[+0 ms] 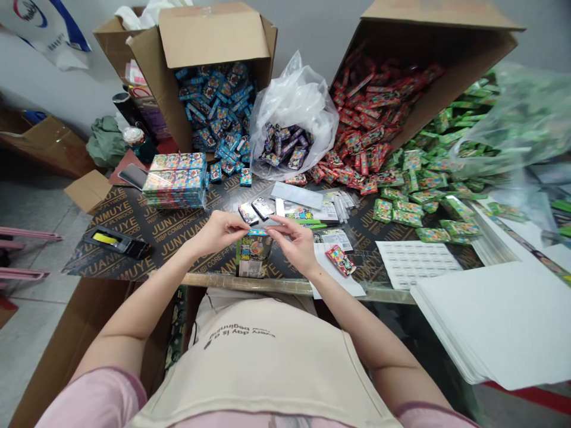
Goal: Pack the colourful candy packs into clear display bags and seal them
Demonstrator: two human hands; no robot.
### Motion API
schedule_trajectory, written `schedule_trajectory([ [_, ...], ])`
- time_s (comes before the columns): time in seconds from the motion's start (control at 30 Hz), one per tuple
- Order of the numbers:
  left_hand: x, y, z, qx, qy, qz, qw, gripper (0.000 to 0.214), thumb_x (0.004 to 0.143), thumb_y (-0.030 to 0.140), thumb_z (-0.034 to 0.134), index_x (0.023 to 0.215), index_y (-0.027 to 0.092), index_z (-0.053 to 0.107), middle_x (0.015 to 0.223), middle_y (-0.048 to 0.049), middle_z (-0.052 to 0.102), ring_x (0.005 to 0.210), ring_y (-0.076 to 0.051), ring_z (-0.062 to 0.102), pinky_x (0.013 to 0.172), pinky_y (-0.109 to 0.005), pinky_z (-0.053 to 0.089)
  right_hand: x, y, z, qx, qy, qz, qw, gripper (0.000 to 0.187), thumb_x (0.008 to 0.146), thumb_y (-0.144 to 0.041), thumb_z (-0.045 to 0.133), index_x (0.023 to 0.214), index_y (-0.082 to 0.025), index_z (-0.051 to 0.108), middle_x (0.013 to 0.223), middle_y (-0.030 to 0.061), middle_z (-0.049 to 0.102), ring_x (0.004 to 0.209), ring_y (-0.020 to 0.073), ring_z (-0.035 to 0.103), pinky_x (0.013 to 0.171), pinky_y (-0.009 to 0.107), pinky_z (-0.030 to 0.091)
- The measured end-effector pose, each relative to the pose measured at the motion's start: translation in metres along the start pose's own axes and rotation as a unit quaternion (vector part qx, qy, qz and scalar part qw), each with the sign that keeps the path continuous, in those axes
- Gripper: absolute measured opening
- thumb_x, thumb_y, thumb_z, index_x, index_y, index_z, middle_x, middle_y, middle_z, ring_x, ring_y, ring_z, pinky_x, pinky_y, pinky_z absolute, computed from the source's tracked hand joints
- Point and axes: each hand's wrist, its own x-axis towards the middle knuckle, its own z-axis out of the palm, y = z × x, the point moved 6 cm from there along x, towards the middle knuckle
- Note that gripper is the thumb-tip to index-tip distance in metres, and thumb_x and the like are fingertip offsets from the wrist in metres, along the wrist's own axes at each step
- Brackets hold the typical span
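Head view: left hand [220, 229] and right hand [294, 242] pinch the pouch [253, 257] at its top corners, which the fingers partly hide. Its long axis runs from the fingertips toward the apron [267, 356]; its fine print is unreadable. Beyond the fingers, a box [214, 35] holds blue packs [214, 101], a bag [298, 89] purple packs [285, 145], another carton [437, 15] red packs [375, 113].

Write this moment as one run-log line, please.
left hand: pinching top of printed packet | right hand: same packet, opposite side | red packet: right of right hand
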Motion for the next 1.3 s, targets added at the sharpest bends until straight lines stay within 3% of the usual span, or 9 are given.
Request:
schedule_trajectory([
  [0.13,-0.005,0.006,0.002,0.028,0.004,0.024,0.999,0.014,0.078,0.03,0.067,0.081,0.02,0.077,0.073,-0.0057,0.073,0.065,-0.016,0.066,0.065,-0.025,0.049,0.0,-0.002,-0.001,-0.011,-0.005,-0.004,1.0,0.028,0.082,-0.031,0.067,0.109,-0.025,0.068,0.088,0.002,0.077,0.087,0.0226,0.074,0.083,0.038,0.06],
  [0.27,-0.006,0.003,0.003,0.011,0.018,0.002,1.0,0.019,0.079,0.035,0.069,0.072,0.018,0.074,0.066,-0.0059,0.071,0.057,-0.015,0.062,0.056,-0.023,0.046,0.0,-0.007,0.0,-0.01,-0.015,-0.008,1.0,0.029,0.081,-0.033,0.069,0.109,-0.025,0.066,0.089,0.0022,0.077,0.086,0.0221,0.074,0.085,0.038,0.059],
  [0.47,-0.001,0.003,0.003,-0.021,-0.003,-0.027,0.999,0.023,0.081,0.036,0.066,0.069,0.016,0.073,0.064,-0.0058,0.069,0.057,-0.014,0.061,0.052,-0.022,0.044,0.005,-0.008,0.001,0.016,-0.035,0.034,0.999,0.039,0.079,-0.041,0.07,0.113,-0.023,0.061,0.08,0.0018,0.075,0.069,0.0189,0.074,0.072,0.034,0.061],
  [0.67,-0.008,0.007,0.004,0.023,-0.033,0.036,0.999,0.019,0.085,0.031,0.061,0.08,0.02,0.075,0.078,-0.0069,0.073,0.068,-0.015,0.065,0.064,-0.024,0.048,0.003,-0.011,-0.001,-0.026,-0.045,-0.013,0.999,0.031,0.081,-0.037,0.069,0.108,-0.024,0.062,0.086,0.0026,0.075,0.085,0.0222,0.074,0.087,0.038,0.058],
  [0.9,-0.003,-0.004,-0.002,-0.065,-0.047,-0.024,0.996,0.021,0.08,0.038,0.068,0.078,0.02,0.077,0.076,-0.0086,0.073,0.068,-0.017,0.066,0.061,-0.025,0.051,0.005,-0.011,0.0,0.014,-0.077,0.023,0.997,0.036,0.077,-0.041,0.072,0.107,-0.023,0.061,0.084,0.0028,0.075,0.084,0.0228,0.074,0.085,0.04,0.06],
  [1.07,0.006,-0.01,0.0,-0.119,-0.1,-0.041,0.987,0.019,0.074,0.039,0.073,0.076,0.02,0.078,0.073,-0.0076,0.073,0.066,-0.017,0.066,0.06,-0.025,0.051,0.01,-0.006,-0.001,0.052,-0.081,0.05,0.994,0.039,0.075,-0.04,0.074,0.107,-0.023,0.06,0.081,0.0019,0.075,0.078,0.0204,0.074,0.078,0.035,0.061],
  [1.3,0.012,-0.009,0.009,-0.082,-0.032,-0.044,0.995,0.017,0.077,0.032,0.07,0.073,0.017,0.077,0.068,-0.0065,0.071,0.059,-0.014,0.061,0.053,-0.023,0.045,0.018,0.01,-0.014,0.085,-0.069,0.082,0.991,0.042,0.072,-0.042,0.076,0.105,-0.024,0.057,0.079,0.0017,0.075,0.079,0.0204,0.074,0.078,0.034,0.059],
])
